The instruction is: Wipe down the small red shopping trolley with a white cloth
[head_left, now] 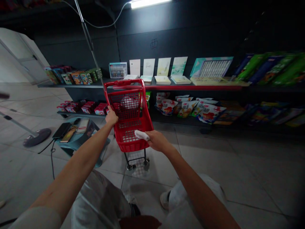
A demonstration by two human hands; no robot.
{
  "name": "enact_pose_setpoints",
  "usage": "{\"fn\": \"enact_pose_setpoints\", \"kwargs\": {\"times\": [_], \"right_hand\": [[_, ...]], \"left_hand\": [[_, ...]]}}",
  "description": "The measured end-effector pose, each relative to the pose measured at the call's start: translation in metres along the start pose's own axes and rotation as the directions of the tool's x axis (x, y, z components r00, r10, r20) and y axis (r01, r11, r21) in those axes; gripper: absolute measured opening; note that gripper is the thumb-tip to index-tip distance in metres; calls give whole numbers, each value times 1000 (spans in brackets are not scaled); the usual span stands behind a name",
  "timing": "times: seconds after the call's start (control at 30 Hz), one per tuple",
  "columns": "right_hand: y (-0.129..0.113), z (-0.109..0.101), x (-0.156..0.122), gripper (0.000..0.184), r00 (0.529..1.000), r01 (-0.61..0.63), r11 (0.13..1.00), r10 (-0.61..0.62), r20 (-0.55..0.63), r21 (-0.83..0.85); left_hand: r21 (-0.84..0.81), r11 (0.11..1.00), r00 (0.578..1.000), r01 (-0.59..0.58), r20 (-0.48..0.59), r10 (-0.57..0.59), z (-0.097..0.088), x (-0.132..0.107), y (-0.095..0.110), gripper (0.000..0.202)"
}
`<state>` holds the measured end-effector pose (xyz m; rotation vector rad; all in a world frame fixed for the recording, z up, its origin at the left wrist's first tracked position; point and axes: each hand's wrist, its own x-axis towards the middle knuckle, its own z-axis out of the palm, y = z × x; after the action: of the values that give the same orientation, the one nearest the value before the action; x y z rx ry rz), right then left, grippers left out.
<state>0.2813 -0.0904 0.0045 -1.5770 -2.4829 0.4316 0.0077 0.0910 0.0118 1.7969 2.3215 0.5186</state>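
A small red shopping cart (130, 127) on wheels stands on the tiled floor in front of me, with a pale round item (128, 102) inside its basket. My left hand (111, 117) is closed on the cart's left rim. My right hand (156, 140) grips a small white object (142, 135) at the cart's near right edge. Both arms stretch forward, and my knees show below.
Dark shelves (181, 87) along the wall carry books, paint sets, snack bags (190, 108) and boxed toys (73, 77). A grey stool (78, 140) with a phone and cards stands left of the cart. A stand base (37, 136) and cables lie at far left.
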Motion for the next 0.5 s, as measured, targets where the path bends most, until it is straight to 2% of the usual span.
{"fn": "enact_pose_setpoints", "kwargs": {"times": [0.1, 0.17, 0.33, 0.43, 0.5], "right_hand": [[-21, 3, 8, 37, 996, -77, 996, 79, 48, -46], [-35, 8, 16, 40, 994, -85, 996, 87, 67, -30], [-67, 27, 40, 54, 990, 19, 999, -23, 142, 28], [-78, 36, 56, 60, 978, 85, 992, -102, 180, 97], [-82, 40, 65, 58, 967, 139, 976, -171, 189, 168]], "left_hand": [[-31, 999, 1000, 13, -6, -14, 4, -3, 4, 108], [-38, 999, 1000, 16, 4, -16, 6, -6, 7, 109], [-41, 999, 999, 16, 36, -14, 9, -13, 17, 108], [-43, 999, 999, -13, 28, 15, 8, -16, 20, 105], [-51, 998, 999, -27, 28, 28, 7, -17, 21, 102]]}}
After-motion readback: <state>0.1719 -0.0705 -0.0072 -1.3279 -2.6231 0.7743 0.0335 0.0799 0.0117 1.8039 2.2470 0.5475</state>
